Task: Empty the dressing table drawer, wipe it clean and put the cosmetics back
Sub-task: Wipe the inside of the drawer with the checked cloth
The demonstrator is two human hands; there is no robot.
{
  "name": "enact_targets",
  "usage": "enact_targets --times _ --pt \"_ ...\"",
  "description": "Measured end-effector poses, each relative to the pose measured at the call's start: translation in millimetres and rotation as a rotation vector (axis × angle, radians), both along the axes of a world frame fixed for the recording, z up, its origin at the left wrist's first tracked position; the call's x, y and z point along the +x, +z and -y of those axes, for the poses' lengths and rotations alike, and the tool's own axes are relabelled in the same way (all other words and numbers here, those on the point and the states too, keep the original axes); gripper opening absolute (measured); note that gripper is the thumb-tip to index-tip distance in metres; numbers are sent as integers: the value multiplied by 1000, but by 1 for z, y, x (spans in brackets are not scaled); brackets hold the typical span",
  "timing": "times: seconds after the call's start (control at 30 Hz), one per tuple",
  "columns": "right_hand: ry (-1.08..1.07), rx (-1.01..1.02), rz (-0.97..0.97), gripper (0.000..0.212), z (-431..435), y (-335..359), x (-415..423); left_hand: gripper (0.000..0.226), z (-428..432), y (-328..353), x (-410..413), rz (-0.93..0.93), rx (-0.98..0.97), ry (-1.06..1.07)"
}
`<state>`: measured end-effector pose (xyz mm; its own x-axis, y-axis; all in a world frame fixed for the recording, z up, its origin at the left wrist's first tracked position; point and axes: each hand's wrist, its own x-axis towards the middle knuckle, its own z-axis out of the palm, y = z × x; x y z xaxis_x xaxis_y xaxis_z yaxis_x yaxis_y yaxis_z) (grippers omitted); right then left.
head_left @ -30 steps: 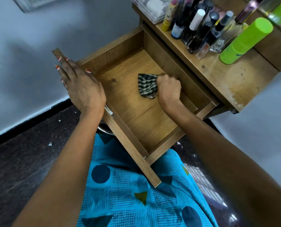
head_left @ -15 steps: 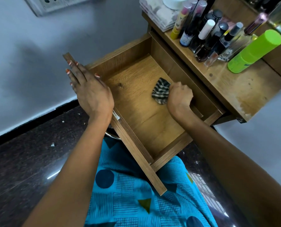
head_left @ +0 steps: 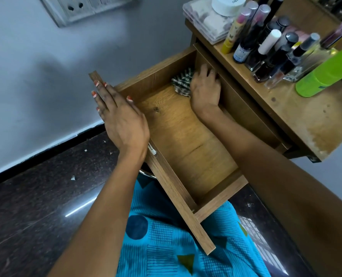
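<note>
The left arm reaches forward over the lap, and the left hand (head_left: 124, 120) lies flat on the top edge of the drawer (head_left: 178, 198) front. Its 4 fingers are straight and close together, the thumb is over the inner side, and it grips nothing.

The right arm stretches right across the drawer. The right hand (head_left: 205, 86) is palm-down in the far corner, where the side wall meets the edge of the dressing table (head_left: 286, 110). Its fingers are spread and pressing down on the checked cloth (head_left: 181, 82) rather than closing round it.

The cloth is bunched up, dark and pale checks, half hidden under that hand. The drawer is pulled well out over the person's lap, its bare wood floor showing 1 dark knot. The cosmetics (head_left: 266, 50) stand crowded on the tabletop, with a green bottle (head_left: 329, 70) lying beside them.
</note>
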<state>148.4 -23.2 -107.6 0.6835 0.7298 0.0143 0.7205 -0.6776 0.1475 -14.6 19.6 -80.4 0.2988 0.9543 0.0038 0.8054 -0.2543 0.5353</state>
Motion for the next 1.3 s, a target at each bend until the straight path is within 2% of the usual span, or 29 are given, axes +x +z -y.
enact_targets --times 0.1,0.23,0.37,0.53,0.63,0.83,1.0,1.1,1.2,1.3 --pt "120 55 -210 41 -2 -19 5 53 0 0 0 2 4 2" --pt "44 175 -154 36 -6 -33 8 53 0 1 1 -1 4 1" --pt "-34 356 -270 32 -16 -25 -1 53 1 1 0 -2 0 7" --pt "149 470 -520 38 -18 -24 -42 52 2 1 0 7 1 14" --pt "258 497 -665 31 -30 -26 -70 52 1 0 1 21 -4 21" --pt "146 601 -817 25 -40 -25 -86 52 0 1 2 18 -17 28" --pt "-100 752 -1184 26 -46 -18 -84 53 1 2 1 -1 -26 12" --pt "-163 881 -1392 27 -43 -15 -83 54 0 2 -3 -28 -21 -26" --pt "-123 848 -1405 25 -40 -16 -85 55 -2 1 -10 -44 -8 -67" --pt "-104 709 -1327 26 -38 -20 -86 56 -4 1 -15 -60 5 -80"
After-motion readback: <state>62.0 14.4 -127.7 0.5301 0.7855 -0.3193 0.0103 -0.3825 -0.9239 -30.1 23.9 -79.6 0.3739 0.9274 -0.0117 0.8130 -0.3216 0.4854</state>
